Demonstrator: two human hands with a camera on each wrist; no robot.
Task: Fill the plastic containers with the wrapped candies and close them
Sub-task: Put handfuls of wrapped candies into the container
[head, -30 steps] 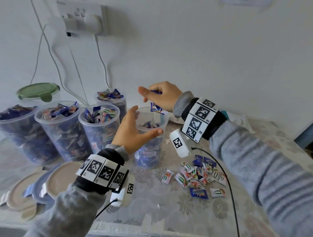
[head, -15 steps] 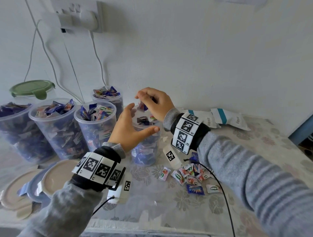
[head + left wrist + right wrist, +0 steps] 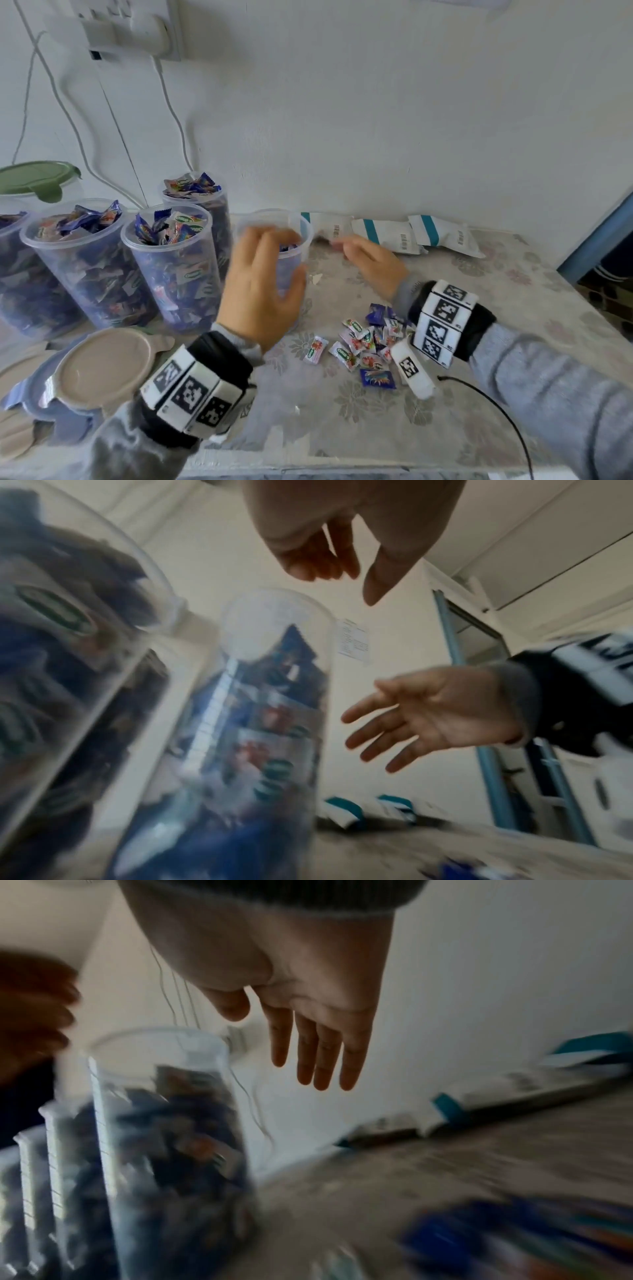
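1. A person sits at a table (image 3: pixel 394 421) covered with a flowered cloth, filling clear plastic tubs with wrapped sweets.

2. The container being filled (image 3: pixel 291 233) stands upright at the centre, far from the viewer, near the wall. It holds candies most of the way up, with room left below its rim.

3. The left hand (image 3: pixel 260 291) is in front of this container, fingers spread and relaxed. The wrist view shows the palm bare and apart from the tub, gripping nothing, probably ready to steady it.

4. The right hand (image 3: pixel 373 263) is just right of the container, fingers straight and loose, palm bare. It appears placed to go for more sweets.

5. The loose candies (image 3: pixel 366 342) lie in a small pile on the cloth, near and to the right, beside the right wrist.

6. Left of the working tub stand the filled containers (image 3: pixel 171 260), heaped to their rims and not yet closed.

7. The lids (image 3: pixel 102 366) lie stacked at the near left, within easy reach for closing.

8. White packets (image 3: pixel 383 233) lie along the far wall.
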